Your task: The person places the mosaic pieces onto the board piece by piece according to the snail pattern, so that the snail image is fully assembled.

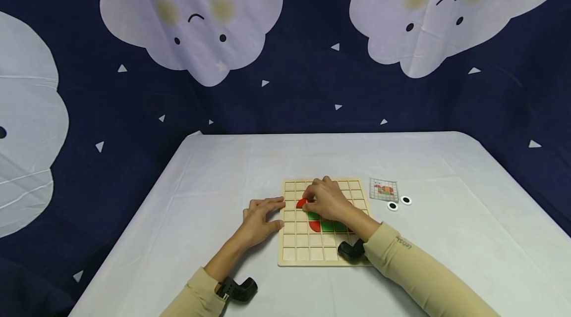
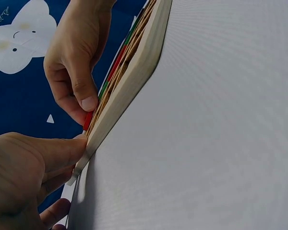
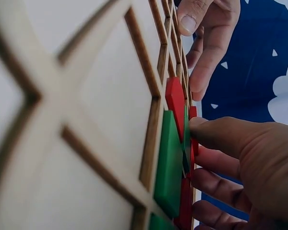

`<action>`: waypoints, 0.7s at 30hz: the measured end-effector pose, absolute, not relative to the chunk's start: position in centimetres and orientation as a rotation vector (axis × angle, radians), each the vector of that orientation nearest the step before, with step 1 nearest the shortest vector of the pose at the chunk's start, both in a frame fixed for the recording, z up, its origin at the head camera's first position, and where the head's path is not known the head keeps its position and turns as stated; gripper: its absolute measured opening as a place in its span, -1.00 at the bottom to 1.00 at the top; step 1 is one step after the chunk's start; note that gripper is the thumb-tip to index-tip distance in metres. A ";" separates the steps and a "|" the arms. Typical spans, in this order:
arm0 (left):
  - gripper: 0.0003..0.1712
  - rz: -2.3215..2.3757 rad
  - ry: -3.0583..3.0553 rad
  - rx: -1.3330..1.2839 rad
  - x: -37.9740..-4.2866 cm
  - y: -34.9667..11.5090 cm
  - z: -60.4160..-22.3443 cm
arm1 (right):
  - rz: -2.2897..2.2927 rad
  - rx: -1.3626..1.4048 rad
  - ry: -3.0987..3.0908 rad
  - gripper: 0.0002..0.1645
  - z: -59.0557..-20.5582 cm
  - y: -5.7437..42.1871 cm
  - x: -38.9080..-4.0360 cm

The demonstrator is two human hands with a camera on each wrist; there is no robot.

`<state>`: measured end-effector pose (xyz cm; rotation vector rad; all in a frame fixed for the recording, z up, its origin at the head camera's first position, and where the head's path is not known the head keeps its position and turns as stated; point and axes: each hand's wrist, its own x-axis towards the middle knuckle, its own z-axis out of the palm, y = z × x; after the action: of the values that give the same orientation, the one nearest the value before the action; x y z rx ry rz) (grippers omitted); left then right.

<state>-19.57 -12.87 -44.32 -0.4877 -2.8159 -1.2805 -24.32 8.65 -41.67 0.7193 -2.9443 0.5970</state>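
A wooden grid board [image 1: 302, 254] lies on the table with red and green flat pieces in some of its cells. My left hand [image 1: 260, 222] rests at the board's left edge, thumb and fingertips on the frame and fingers fairly straight. Reaching over the upper part of the grid, my right hand [image 1: 327, 200] pinches a red rounded piece [image 1: 301, 203] at the board's upper left. Below it sit a green piece [image 1: 314, 216], a red quarter-round piece [image 1: 314, 226] and a green square [image 1: 327, 227]. My right hand and forearm hide part of the pattern.
Right of the board lies a small pattern card [image 1: 383, 190] printed with a red and green figure on a grid. Two white discs with black centres, an eye piece [image 1: 392, 206] and another eye piece [image 1: 406, 200], lie beside it. White cloth [image 1: 236, 163] covers the table.
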 end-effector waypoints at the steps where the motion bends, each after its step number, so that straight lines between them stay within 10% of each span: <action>1: -0.48 -1.283 -2.815 -0.486 -19.6 -12.9 -44.3 | 0.603 0.720 -2.943 -0.78 -41.7 8.7 -24.3; 21: -0.49 -1.257 -2.812 -0.497 -19.5 -12.9 -44.4 | 0.617 0.735 -2.912 -0.77 -41.6 9.0 -24.1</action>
<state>-19.53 -12.90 -44.37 -0.4973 -2.8118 -1.2572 -24.10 8.97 -41.63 0.7346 -2.9121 0.6173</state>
